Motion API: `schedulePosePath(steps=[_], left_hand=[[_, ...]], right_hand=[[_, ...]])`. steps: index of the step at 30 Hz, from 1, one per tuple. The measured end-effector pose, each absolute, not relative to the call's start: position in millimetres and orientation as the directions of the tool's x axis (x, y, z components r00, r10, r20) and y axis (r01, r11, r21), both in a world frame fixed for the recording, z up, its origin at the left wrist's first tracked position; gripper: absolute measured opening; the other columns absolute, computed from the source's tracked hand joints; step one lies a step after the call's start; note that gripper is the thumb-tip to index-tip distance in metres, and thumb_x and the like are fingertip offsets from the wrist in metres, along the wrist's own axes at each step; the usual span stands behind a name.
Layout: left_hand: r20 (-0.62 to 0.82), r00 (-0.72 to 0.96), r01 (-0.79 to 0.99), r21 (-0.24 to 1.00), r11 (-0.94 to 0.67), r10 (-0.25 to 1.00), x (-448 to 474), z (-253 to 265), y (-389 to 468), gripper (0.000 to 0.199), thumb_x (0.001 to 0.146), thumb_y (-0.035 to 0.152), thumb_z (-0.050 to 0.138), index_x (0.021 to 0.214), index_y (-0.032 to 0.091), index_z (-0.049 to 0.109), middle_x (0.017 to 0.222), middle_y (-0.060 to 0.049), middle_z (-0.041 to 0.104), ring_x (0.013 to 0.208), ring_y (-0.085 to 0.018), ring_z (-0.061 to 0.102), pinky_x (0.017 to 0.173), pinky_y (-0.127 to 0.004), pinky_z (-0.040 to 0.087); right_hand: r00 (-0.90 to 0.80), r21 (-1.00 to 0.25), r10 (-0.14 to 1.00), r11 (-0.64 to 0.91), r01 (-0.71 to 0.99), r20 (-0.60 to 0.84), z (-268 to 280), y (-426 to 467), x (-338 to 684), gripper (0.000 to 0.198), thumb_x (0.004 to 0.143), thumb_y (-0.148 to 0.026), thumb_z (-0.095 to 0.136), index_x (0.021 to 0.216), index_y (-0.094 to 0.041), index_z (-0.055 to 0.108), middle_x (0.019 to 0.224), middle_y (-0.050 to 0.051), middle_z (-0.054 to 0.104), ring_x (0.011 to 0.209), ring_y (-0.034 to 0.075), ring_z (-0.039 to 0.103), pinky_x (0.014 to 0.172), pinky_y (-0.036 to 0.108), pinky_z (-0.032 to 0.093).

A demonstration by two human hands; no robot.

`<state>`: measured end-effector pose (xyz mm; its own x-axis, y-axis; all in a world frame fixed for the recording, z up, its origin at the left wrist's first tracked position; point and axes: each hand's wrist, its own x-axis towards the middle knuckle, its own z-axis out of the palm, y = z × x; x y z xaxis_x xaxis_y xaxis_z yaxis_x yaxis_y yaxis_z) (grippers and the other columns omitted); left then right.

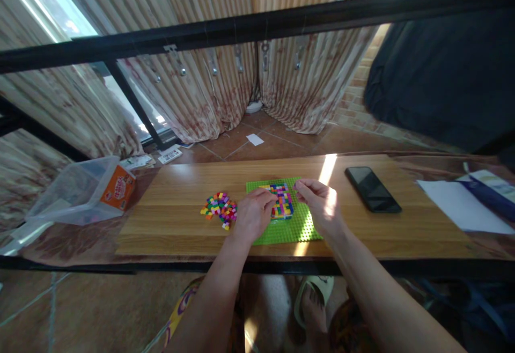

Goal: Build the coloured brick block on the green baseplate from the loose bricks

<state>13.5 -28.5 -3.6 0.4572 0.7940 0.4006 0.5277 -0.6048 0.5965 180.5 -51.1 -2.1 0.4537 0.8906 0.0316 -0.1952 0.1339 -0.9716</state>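
A green studded baseplate (265, 234) lies on the wooden board, carrying a block of small multicoloured toy bricks (284, 206). Over the left part of those bricks is my left hand (254, 213), its fingers bent together and their tips on or just above the bricks; anything in them is hidden. My right hand (318, 200) hovers above the plate's right side, thumb and forefinger pinched on a tiny purple brick (296, 185). Left of the plate, a loose pile of small coloured bricks (219, 206) lies close to my left hand.
On the wooden board (169, 203), a black phone (372, 189) lies to the right. A clear plastic bin (76, 192) with an orange label stands at the left. White paper (462, 208) is at the far right. A black rail (225, 30) crosses beyond the board.
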Motion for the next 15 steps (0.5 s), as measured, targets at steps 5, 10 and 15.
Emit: schedulePosePath(steps=[5,10,15], left_hand=[[0.390,0.477,0.601,0.510,-0.616,0.788,21,-3,-28,0.017,0.089,0.018,0.057,0.084,0.022,0.073,0.090,-0.003,0.069,0.084,-0.016,0.064,0.079,-0.028,0.050],[0.398,0.388,0.620,0.554,-0.555,0.831,25,-3,-27,0.017,0.084,0.014,0.062,0.098,0.020,0.070,0.095,-0.004,0.070,0.089,-0.018,0.064,0.083,-0.030,0.050],[0.373,0.337,0.649,0.573,-0.501,0.864,27,-7,-28,0.024,0.081,0.013,0.065,0.105,0.019,0.066,0.087,-0.004,0.071,0.084,-0.019,0.064,0.082,-0.033,0.051]], right_hand=[[0.442,-0.976,0.897,0.107,-0.190,0.012,-2,-51,180,0.027,0.060,-0.041,0.079,0.069,-0.018,0.070,0.060,0.000,0.062,0.054,0.010,0.049,0.052,0.025,0.041],[0.432,-0.980,0.902,0.076,-0.186,-0.012,-3,-53,181,0.029,0.058,-0.042,0.079,0.069,-0.017,0.069,0.056,-0.001,0.060,0.053,0.010,0.048,0.051,0.025,0.041],[0.425,-0.984,0.905,0.055,-0.167,-0.022,-5,-52,183,0.028,0.059,-0.041,0.079,0.069,-0.017,0.068,0.057,-0.001,0.060,0.053,0.011,0.050,0.052,0.026,0.043]])
